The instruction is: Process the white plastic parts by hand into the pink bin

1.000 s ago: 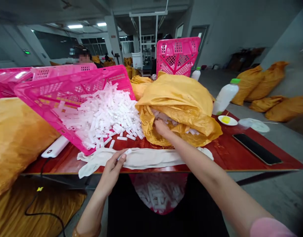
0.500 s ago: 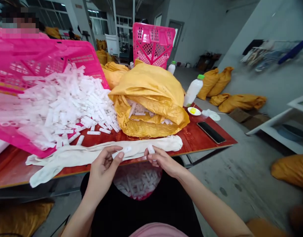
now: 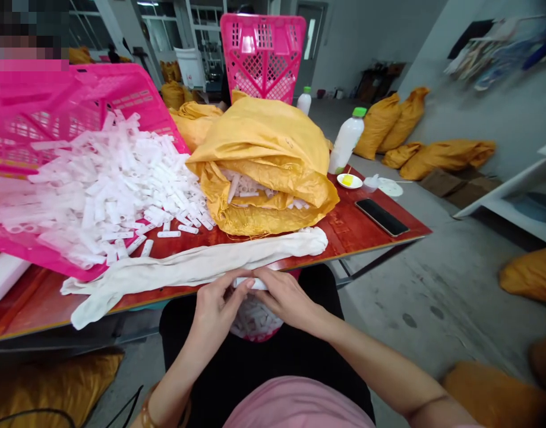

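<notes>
In the head view, the left hand (image 3: 214,302) and the right hand (image 3: 290,298) have bent fingers, pinching the white tube (image 3: 256,284) between them. Just beyond both hands lies a white cloth (image 3: 196,263); farther beyond, a yellow sack (image 3: 266,137) stands open.
</notes>
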### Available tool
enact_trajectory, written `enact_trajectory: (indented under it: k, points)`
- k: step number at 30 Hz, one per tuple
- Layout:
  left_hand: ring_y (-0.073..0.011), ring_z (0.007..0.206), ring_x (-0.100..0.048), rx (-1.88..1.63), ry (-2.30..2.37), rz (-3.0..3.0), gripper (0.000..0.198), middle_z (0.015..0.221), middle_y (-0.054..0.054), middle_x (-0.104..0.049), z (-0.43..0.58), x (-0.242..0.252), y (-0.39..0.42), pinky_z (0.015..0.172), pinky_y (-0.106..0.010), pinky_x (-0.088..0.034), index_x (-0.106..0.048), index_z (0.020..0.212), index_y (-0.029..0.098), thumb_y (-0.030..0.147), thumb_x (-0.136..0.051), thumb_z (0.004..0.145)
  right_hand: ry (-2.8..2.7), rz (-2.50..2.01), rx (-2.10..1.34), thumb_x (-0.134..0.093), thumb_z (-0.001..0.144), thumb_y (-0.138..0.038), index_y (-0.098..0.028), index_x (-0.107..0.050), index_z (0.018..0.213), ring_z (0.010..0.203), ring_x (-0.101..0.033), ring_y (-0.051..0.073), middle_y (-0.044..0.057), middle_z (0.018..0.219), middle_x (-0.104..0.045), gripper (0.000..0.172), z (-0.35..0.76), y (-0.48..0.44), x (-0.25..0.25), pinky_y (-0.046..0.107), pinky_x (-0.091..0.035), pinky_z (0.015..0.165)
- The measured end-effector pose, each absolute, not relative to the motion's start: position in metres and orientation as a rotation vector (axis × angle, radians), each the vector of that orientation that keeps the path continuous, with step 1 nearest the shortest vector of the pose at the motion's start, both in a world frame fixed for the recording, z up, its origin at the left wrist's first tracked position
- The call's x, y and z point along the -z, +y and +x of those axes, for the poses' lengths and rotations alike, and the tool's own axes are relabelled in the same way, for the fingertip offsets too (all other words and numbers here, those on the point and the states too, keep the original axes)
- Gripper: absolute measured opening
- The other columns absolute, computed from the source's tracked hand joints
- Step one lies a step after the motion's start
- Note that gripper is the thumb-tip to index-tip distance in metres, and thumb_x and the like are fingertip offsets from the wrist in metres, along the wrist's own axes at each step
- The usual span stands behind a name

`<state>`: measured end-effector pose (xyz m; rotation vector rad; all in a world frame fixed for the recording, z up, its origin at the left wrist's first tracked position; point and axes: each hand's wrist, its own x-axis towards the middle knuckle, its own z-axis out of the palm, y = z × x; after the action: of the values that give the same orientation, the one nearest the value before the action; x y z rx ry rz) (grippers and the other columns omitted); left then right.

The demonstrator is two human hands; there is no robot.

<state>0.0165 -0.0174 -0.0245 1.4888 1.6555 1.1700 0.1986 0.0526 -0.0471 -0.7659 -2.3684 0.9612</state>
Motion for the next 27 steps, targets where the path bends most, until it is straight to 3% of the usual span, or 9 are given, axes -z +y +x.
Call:
enact_trajectory:
  k: [3, 6, 10, 13, 19, 23, 25, 27]
  points:
    - [-0.0129, 0.064, -0.060, -1.267, 1.603, 1.436, 0.036, 0.077, 0.000, -0.069, 0.010, 0.024, -0.018, 0.061, -0.022, -0.047, -0.066, 0.118, 0.019, 0.044, -0.064, 0.092, -2.212, -0.695, -1.337, -0.055, 0.101, -0.040, -0.019, -0.059, 0.099, 0.075, -0.054, 0.014, -0.001, 0.084, -0.059, 0.021, 0.198, 0.054, 0.039, 0.024, -0.041, 0.069]
    - [-0.0131, 0.068, -0.060, -1.214, 1.562, 1.576, 0.023, 0.079, -0.001, -0.068, 0.001, 0.020, -0.019, 0.063, -0.022, -0.046, -0.069, 0.095, 0.019, 0.041, -0.062, 0.095, -2.133, -0.595, -1.540, -0.058, 0.099, -0.043, -0.017, -0.059, 0.093, 0.072, -0.050, 0.013, -0.002, 0.080, -0.055, 0.027, 0.199, 0.056, 0.037, 0.023, -0.039, 0.066]
    - [-0.0135, 0.066, -0.056, -1.096, 1.576, 1.673, 0.032, 0.070, 0.000, -0.062, 0.001, 0.016, -0.019, 0.064, -0.023, -0.043, -0.066, 0.078, 0.018, 0.039, -0.055, 0.099, -2.230, -0.665, -1.377, -0.052, 0.101, -0.035, -0.018, -0.060, 0.104, 0.073, -0.053, 0.015, 0.000, 0.083, -0.059, 0.019, 0.198, 0.054, 0.046, 0.024, -0.039, 0.067]
    - [-0.0132, 0.062, -0.053, -1.097, 1.593, 1.620, 0.031, 0.067, 0.001, -0.059, 0.009, 0.020, -0.020, 0.060, -0.023, -0.041, -0.066, 0.081, 0.018, 0.040, -0.053, 0.099, -2.330, -0.789, -1.136, -0.050, 0.101, -0.029, -0.019, -0.059, 0.111, 0.075, -0.057, 0.016, 0.003, 0.089, -0.064, 0.017, 0.199, 0.051, 0.051, 0.025, -0.039, 0.068]
    - [-0.0151, 0.071, -0.055, -0.999, 1.424, 1.626, 0.030, 0.080, -0.003, -0.064, 0.024, 0.036, -0.029, 0.067, -0.024, -0.044, -0.067, 0.088, 0.017, 0.040, -0.052, 0.100, -2.426, -0.738, -1.096, -0.050, 0.102, -0.030, -0.020, -0.058, 0.112, 0.084, -0.065, 0.019, 0.005, 0.097, -0.068, 0.016, 0.206, 0.054, 0.052, 0.026, -0.043, 0.073]
    - [-0.0136, 0.063, -0.054, -0.763, 1.277, 1.622, 0.032, 0.073, -0.002, -0.066, 0.009, 0.040, -0.021, 0.059, -0.023, -0.042, -0.072, 0.094, 0.016, 0.044, -0.056, 0.097, -2.506, -0.790, -1.140, -0.051, 0.101, -0.031, -0.024, -0.059, 0.104, 0.078, -0.067, 0.022, 0.004, 0.091, -0.070, 0.011, 0.207, 0.051, 0.071, 0.029, -0.045, 0.065]
    - [-0.0159, 0.067, -0.059, -0.729, 1.377, 1.639, 0.036, 0.077, -0.004, -0.070, -0.021, 0.035, -0.009, 0.062, -0.024, -0.045, -0.074, 0.103, 0.018, 0.047, -0.054, 0.097, -2.521, -0.896, -1.109, -0.050, 0.099, -0.027, -0.027, -0.061, 0.105, 0.080, -0.069, 0.025, 0.007, 0.093, -0.071, 0.012, 0.210, 0.051, 0.091, 0.034, -0.049, 0.067]
    - [-0.0203, 0.076, -0.065, -0.798, 1.748, 1.704, 0.039, 0.088, -0.008, -0.074, -0.065, 0.029, 0.005, 0.070, -0.029, -0.049, -0.073, 0.109, 0.018, 0.046, -0.050, 0.097, -2.540, -1.021, -1.010, -0.053, 0.094, -0.022, -0.027, -0.062, 0.117, 0.094, -0.070, 0.031, 0.012, 0.107, -0.071, 0.025, 0.216, 0.054, 0.111, 0.042, -0.054, 0.076]
